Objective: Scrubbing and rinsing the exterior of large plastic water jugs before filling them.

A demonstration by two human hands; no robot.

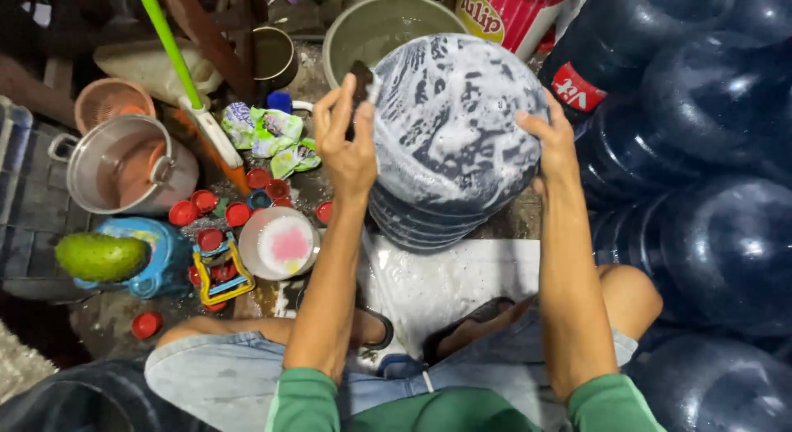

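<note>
Scrubbing goes best with the left hand (pixel 346 143) gripping the dark scrub pad (pixel 360 84) flat against the soapy blue plastic water jug (pixel 454 127) while the right hand (pixel 553 147), fingers spread, braces it.

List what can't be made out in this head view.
- Dark scrubber in the left hand: fingers cover most of it.
- Soapy jug: its underside and neck are hidden by its own body.
- Red-and-white tub: cut off by the top edge.
- Right hand: its palm is pressed against the jug.

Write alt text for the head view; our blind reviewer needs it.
A seated person's left hand rubs a dark sponge on a soapy blue water jug while the right hand steadies it. Red caps, a metal pot and more jugs surround them.
</note>
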